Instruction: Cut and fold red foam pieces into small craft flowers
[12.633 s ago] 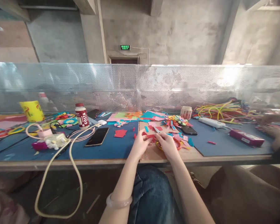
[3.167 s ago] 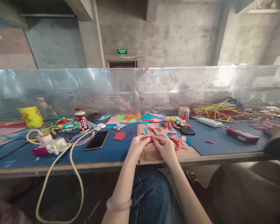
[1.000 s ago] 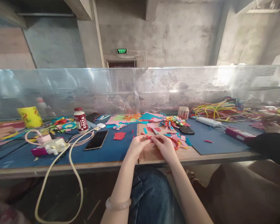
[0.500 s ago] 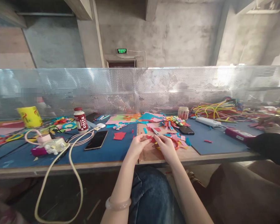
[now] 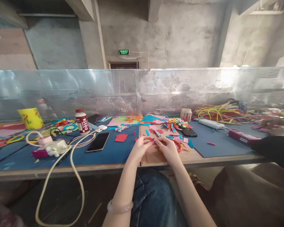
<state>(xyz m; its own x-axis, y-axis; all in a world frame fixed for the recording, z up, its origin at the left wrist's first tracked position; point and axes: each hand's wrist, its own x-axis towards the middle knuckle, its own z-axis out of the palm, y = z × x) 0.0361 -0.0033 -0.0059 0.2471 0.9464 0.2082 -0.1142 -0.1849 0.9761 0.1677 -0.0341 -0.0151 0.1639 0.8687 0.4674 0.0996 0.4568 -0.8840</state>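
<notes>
Head view: two bare hands are seen at the near edge of the surface, and one small red paper piece is pinched between them, above the tan middle section. By the fingers of the left hand its left side is grasped; by those of the right hand its right side is grasped, the two sets of fingertips being nearly together. One bracelet is worn on the left forearm. One pair of scissors is partly covered by the right hand. Two phones are counted: a larger phone on the left and a smaller black phone on the right. Between the larger phone and the left hand, red paper is laid in overlapping sheets whose number cannot be told. Farther left, one red-capped bottle and one yellow roll are stood upright. At the far right, one jar, one white power strip and one magenta box are placed near a heap of coloured strips, too tangled to be counted. At the right edge, one dark sleeve of another person is seen.
</notes>
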